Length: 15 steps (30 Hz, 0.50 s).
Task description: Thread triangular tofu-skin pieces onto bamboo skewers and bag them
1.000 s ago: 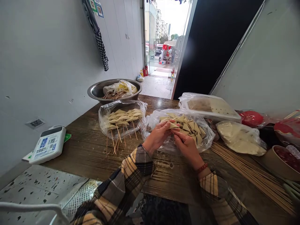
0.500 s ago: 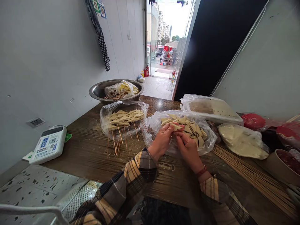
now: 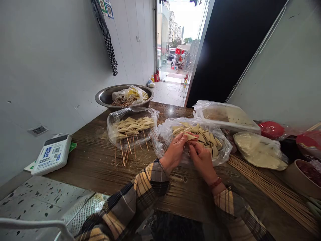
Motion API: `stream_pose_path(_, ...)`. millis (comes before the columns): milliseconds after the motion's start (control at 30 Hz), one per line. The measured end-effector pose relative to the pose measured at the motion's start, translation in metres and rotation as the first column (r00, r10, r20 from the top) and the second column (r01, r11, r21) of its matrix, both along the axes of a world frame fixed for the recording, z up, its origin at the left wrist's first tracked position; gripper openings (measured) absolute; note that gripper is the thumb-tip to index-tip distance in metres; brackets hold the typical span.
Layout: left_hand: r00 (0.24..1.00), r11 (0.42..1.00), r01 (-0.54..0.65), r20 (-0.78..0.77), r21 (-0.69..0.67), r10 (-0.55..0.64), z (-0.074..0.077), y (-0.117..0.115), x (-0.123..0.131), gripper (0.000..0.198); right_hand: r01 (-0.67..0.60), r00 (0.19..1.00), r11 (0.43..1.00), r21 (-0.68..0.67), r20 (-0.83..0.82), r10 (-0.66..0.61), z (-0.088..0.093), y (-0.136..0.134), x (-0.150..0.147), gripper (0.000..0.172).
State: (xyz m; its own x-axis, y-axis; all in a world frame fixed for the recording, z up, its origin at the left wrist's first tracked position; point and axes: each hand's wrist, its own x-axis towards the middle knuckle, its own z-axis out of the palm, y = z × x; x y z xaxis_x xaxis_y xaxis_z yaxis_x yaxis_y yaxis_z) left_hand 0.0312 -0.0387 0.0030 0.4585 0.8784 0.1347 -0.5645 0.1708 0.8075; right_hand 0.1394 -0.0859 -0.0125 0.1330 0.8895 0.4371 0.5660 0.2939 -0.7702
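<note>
My left hand (image 3: 176, 147) is closed around a folded beige tofu-skin triangle (image 3: 190, 137), held between thumb and fingers. Just below it, my right hand (image 3: 200, 157) pinches with its fingertips against the triangle's lower edge; what lies between those fingers is hidden. Both hands are over the near side of a clear plastic bag (image 3: 224, 142) full of loose folded triangles (image 3: 207, 137). To the left, an open plastic bag (image 3: 112, 120) holds several triangles threaded on sticks (image 3: 135, 125), the stick ends pointing toward me.
Long bamboo skewers (image 3: 265, 187) lie in a bundle at right, near a bag of pale sheets (image 3: 259, 150) and a bowl of dark red food (image 3: 298, 180). A metal basin (image 3: 100, 97) and a lidded white tray (image 3: 240, 125) stand behind. A white payment device (image 3: 54, 155) sits left.
My hands stay almost in place over the bag. The triangle and my right fingertips have shifted very slightly to the right. Nothing else on the table has moved.
</note>
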Motion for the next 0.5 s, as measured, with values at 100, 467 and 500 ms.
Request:
stream_pose_path(100, 1.0, 1.0, 0.002, -0.002, 0.007, -0.002, 0.0002, -0.0007, 0.0002, 0.029, 0.01, 1.0, 1.0, 0.018, 0.01, -0.01, -0.0004, 0.0004, 0.0004, 0.028)
stream_pose_path(467, 0.998, 0.998, 0.039, -0.055, 0.055, -0.036, -0.0007, -0.0032, 0.0013, 0.033, -0.011, 0.992, 0.999, -0.047, -0.127, 0.005, -0.0025, 0.0048, 0.0026, 0.029)
stream_pose_path(500, 0.997, 0.998, 0.046, -0.066, 0.041, -0.043, 0.0002, -0.0026, 0.0003, 0.033, -0.035, 0.988, 0.998, -0.058, -0.153, 0.026, -0.0023, 0.0053, 0.0033, 0.029)
